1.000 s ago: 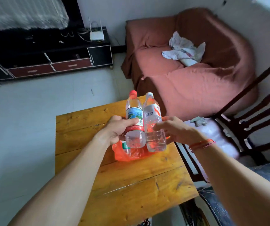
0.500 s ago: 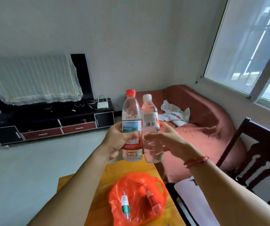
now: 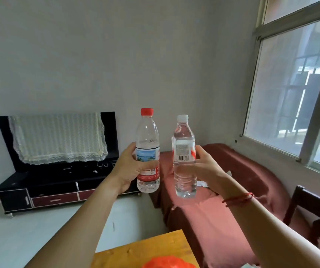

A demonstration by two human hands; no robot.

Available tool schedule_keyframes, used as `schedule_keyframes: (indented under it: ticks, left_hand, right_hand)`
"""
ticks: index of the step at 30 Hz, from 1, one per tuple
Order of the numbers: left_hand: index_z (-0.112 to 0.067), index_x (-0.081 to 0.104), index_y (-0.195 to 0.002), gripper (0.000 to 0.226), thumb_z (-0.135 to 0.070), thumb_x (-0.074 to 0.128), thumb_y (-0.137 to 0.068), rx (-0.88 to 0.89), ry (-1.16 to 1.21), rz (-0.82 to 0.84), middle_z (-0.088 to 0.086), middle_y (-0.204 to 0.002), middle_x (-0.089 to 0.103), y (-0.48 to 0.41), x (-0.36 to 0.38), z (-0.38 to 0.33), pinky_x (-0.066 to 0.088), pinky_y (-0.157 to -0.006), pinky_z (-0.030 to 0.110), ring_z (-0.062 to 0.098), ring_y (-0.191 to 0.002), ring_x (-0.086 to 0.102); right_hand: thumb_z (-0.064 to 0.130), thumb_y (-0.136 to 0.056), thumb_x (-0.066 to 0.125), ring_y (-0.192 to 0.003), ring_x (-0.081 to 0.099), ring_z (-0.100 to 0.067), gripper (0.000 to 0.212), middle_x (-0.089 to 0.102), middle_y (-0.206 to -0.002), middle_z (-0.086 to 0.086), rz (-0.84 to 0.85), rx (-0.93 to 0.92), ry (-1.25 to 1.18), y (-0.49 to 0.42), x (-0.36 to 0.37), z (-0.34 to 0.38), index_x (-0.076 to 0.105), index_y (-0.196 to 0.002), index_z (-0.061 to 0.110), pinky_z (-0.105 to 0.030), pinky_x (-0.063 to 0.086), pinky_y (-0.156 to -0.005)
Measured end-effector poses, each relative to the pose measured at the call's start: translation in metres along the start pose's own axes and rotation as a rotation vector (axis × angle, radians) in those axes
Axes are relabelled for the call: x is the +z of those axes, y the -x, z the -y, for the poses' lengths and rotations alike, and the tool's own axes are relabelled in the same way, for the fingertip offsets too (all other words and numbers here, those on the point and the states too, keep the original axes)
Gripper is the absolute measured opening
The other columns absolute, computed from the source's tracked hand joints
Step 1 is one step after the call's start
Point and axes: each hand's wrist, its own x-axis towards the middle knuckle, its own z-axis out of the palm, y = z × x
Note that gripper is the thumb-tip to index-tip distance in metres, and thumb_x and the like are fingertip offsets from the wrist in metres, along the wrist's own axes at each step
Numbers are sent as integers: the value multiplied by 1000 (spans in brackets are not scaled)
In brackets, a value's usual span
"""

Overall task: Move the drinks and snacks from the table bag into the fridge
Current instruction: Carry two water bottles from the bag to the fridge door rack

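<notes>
Left hand point(image 3: 127, 168) gripping red-capped bottle point(image 3: 148, 136), right hand point(image 3: 206, 168) gripping white-capped bottle point(image 3: 183, 141), gap between, above table point(image 3: 136, 252)

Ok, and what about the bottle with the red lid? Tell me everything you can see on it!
The red-capped bottle is clear plastic with a red screw cap on top, and it looks to hold clear water. A label wraps its middle: a blue-and-white picture above, a red band with small print below. It is held upright in the air in front of the pale wall. The left hand grips it round the label. It hangs close beside the white-capped bottle, not touching it.
</notes>
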Motion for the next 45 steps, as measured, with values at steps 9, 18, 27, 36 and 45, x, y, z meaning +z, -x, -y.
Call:
schedule_keyframes:
  ticks: [9, 18, 27, 36, 45]
  left_hand:
    - [-23, 63, -115, 52, -6, 82, -70, 90, -57, 15, 0, -99, 75, 11, -21, -29, 56, -68, 23, 14, -89, 72]
    - [-19, 65, -117, 55, -4, 84, -68, 78, -105, -20, 3, -107, 73, 16, -36, -19, 56, -77, 28, 17, -97, 70]
    - [-23, 60, -125, 67, -1, 84, -67, 86, -99, -9, 7, -112, 71, 14, -37, -16, 57, -80, 33, 20, -103, 69]
    - [-23, 59, -126, 67, 0, 83, -68, 71, -105, -23, 5, -111, 71, 19, -42, -12, 57, -74, 27, 18, -101, 69]
    - [-28, 62, -120, 65, -2, 85, -65, 55, -155, -137, 3, -107, 73, 45, -68, -15, 56, -80, 34, 17, -98, 70]
  right_hand:
    - [2, -67, 89, -90, 76, -23, 56, 77, -100, -4, 12, -108, 13, -3, 2, 32, 62, -114, 17, -42, 61, -79]
    - [14, -65, 94, -93, 76, -19, 58, 78, -102, 0, 19, -121, 91, -6, 11, 34, 63, -114, 23, -47, 59, -90]
    - [12, -61, 95, -93, 76, -19, 64, 78, -102, -1, 19, -85, 88, -8, 14, 24, 62, -114, 24, -50, 58, -92]
    - [9, -64, 93, -90, 76, -15, 61, 78, -101, 1, 45, -81, 83, -5, 20, 24, 63, -116, 21, -40, 60, -86]
    - [8, -64, 93, -87, 76, -16, 57, 78, -97, 2, 141, -119, 64, -4, 52, 30, 65, -112, 19, -36, 60, -80]
